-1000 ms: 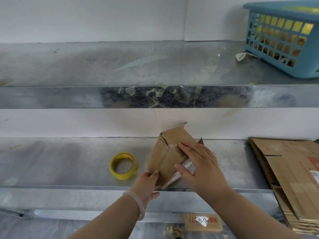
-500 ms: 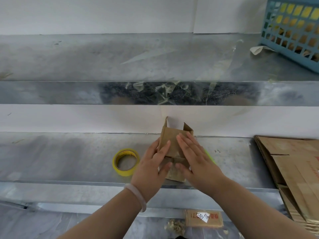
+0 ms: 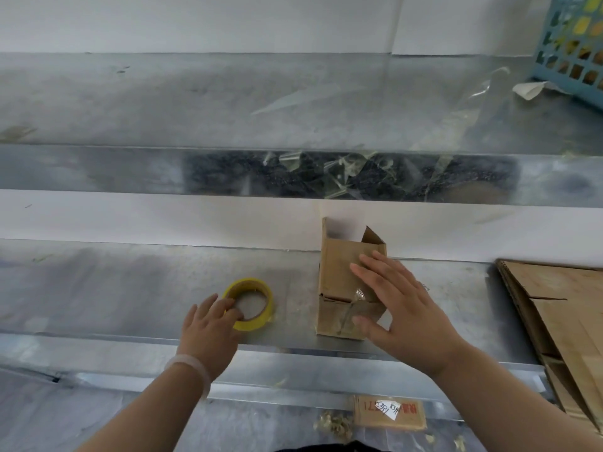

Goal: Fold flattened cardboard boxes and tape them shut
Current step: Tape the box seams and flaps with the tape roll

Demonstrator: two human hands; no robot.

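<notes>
Left hand (image 3: 208,331) curled on tape roll (image 3: 257,322), right hand (image 3: 401,308) flat on box (image 3: 336,269) (steel shelf (image 3: 114,288), white wall (image 3: 163,216)).

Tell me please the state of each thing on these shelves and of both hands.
cardboard box, rests on the lower shelf, near flaps folded shut, far flaps open.
tape roll, lies flat on the same shelf.
left hand, fingertips on the roll's near rim; grip unclear.
right hand, flat, fingers straight, pressing on the box.
flattened cardboard stack, unfolded, lying at the right.
blue basket, upright on the upper shelf, partly cut off.
</notes>
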